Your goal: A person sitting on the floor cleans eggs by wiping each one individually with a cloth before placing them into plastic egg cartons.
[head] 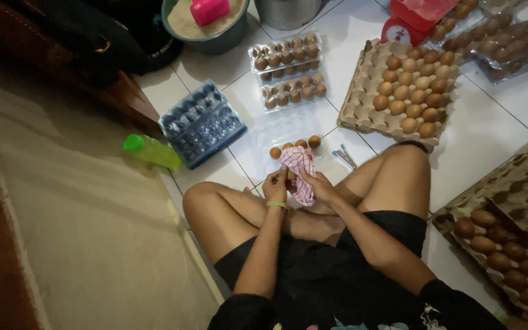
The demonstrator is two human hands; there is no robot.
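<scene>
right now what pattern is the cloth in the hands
Red and white check; the cloth shows best in the head view.

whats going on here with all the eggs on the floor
A person sits cross-legged on the tiled floor. The left hand and right hand hold a red-checked cloth together, seemingly around an egg, though the cloth hides it. A few loose eggs lie just ahead. A cardboard tray of eggs and clear plastic egg cartons sit beyond.
</scene>
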